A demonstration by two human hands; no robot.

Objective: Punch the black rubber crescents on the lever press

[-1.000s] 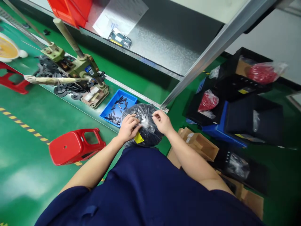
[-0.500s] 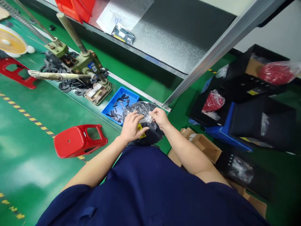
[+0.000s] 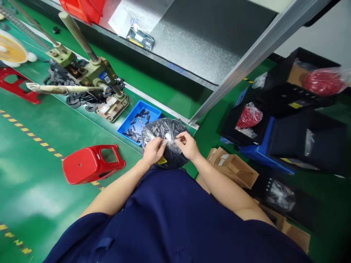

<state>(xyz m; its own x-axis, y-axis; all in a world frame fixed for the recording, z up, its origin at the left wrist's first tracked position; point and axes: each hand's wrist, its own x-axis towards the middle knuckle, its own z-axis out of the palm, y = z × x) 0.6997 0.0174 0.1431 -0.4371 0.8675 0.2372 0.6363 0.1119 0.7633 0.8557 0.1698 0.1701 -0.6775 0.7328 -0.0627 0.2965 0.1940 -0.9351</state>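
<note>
A clear plastic bag [image 3: 172,157] full of dark parts sits in front of my body, its neck gathered at the top and a yellow label on its near left side. My left hand [image 3: 154,150] pinches the left side of the gathered neck between thumb and fingers. On the other side, my right hand [image 3: 188,145] grips the neck with its fingertips. Exactly how the plastic is twisted or tied between them is too small to tell. Just left of the bag, a blue tray [image 3: 122,126] holds several small black pieces.
A green hand press [image 3: 101,78] with long handles stands left on the bench, dark parts around it. A red stool [image 3: 87,164] is on the floor at left. Cardboard boxes [image 3: 233,168] and black bins [image 3: 304,142] are at right; a metal post [image 3: 244,60] rises ahead.
My left hand has closed from spread fingers into a pinch on the bag's neck. My right hand stays at the neck. The view has shifted slightly.
</note>
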